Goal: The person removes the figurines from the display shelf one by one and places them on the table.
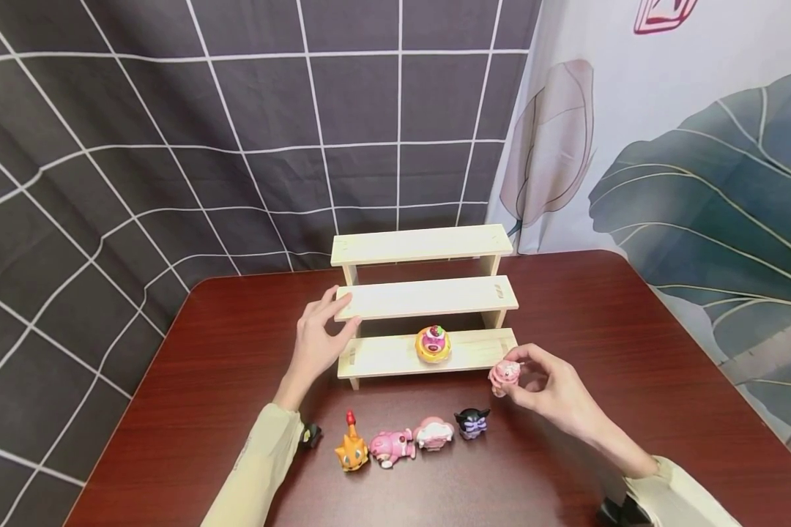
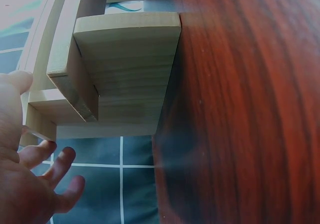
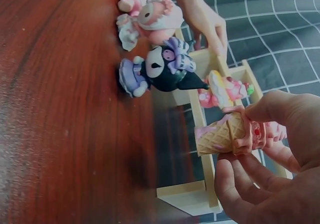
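My right hand (image 1: 556, 384) pinches a pink ice cream cone figurine (image 3: 225, 134) between thumb and fingers, at the right front end of a three-tier wooden shelf (image 1: 428, 296). The right wrist view shows its waffle cone pointing away from the palm. My left hand (image 1: 319, 333) holds the left end of the middle tier, thumb at the front edge and a fingertip on top; its other fingers (image 2: 62, 164) spread loosely behind. On the lowest tier sits a yellow-and-pink dessert figurine (image 1: 433, 344), right of the middle.
In front of the shelf lie an orange cat-like figurine (image 1: 352, 450), a pink bear figurine (image 1: 392, 446), a pink-and-white figurine (image 1: 433, 433) and a black-and-purple figurine (image 1: 472, 423). The reddish-brown table (image 1: 191, 410) meets a dark grid curtain (image 1: 237, 110) behind.
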The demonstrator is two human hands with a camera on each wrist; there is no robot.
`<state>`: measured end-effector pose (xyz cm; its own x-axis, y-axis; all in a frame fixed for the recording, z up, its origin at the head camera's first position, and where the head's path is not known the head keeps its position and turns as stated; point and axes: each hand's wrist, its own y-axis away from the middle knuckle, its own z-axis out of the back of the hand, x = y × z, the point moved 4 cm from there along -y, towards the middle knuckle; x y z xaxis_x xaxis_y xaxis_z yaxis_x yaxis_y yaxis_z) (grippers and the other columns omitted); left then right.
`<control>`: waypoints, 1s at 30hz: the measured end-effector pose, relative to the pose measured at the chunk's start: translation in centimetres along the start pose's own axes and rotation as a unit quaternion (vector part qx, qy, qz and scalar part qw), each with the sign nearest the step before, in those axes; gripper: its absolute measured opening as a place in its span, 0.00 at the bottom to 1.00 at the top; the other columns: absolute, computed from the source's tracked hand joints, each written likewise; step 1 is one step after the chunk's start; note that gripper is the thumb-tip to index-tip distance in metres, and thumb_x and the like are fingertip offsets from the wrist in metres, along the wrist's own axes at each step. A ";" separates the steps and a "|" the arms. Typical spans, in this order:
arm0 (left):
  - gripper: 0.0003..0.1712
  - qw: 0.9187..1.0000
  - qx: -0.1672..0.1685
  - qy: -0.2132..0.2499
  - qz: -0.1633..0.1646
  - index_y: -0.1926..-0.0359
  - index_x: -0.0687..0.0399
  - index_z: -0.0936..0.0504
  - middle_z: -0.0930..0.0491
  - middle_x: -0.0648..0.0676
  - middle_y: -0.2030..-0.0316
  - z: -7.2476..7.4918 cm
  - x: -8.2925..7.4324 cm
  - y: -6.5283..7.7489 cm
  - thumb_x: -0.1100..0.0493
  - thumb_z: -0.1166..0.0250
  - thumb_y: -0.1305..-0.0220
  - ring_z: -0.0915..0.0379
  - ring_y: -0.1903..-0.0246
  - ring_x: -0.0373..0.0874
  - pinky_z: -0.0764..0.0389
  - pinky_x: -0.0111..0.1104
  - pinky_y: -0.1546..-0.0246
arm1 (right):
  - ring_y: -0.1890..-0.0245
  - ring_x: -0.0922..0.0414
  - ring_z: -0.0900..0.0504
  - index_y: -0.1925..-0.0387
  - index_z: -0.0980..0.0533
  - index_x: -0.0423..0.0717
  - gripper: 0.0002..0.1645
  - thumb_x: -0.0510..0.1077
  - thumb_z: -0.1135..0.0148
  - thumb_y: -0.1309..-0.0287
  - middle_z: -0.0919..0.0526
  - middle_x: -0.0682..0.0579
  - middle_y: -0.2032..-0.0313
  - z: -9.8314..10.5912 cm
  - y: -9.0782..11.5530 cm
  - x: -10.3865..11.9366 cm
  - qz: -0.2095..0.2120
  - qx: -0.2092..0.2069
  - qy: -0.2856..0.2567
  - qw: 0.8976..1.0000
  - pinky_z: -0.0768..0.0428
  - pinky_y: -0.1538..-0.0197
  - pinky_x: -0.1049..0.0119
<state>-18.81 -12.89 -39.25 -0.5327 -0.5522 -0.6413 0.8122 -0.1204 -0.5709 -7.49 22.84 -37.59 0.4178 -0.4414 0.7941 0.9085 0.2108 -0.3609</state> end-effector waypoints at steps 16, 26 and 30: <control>0.26 1.000 0.004 0.000 0.003 0.42 0.55 0.16 0.26 0.60 0.36 -0.1 0.1 -0.1 0.58 0.25 0.42 0.29 0.46 0.58 0.28 0.51 0.51 | 0.74 0.60 0.18 0.58 0.23 0.44 0.25 0.24 0.26 0.59 0.15 0.53 0.67 -0.4 1.0 -0.6 -0.003 0.017 -0.003 1.000 0.20 0.73 0.69; 0.25 1.000 0.000 0.004 -0.009 0.42 0.55 0.16 0.25 0.60 0.37 -0.1 0.2 0.0 0.57 0.26 0.42 0.28 0.47 0.58 0.28 0.50 0.53 | 0.71 0.61 0.18 0.59 0.23 0.45 0.24 0.25 0.26 0.57 0.16 0.55 0.67 -0.9 1.4 -0.8 0.002 0.032 0.002 0.999 0.20 0.73 0.68; 0.25 1.000 -0.001 0.004 -0.010 0.42 0.55 0.16 0.25 0.60 0.37 0.0 0.2 0.1 0.57 0.26 0.42 0.28 0.48 0.58 0.28 0.50 0.53 | 0.70 0.61 0.18 0.59 0.23 0.45 0.25 0.24 0.27 0.58 0.16 0.55 0.67 -1.1 1.6 -0.9 0.003 0.035 -0.009 0.999 0.19 0.73 0.67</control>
<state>-18.88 -12.97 -39.41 -0.5512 -0.5437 -0.6329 0.8004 -0.1304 -0.5851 -6.41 22.61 -39.48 0.4220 -0.4250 0.8008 0.9031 0.2739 -0.3306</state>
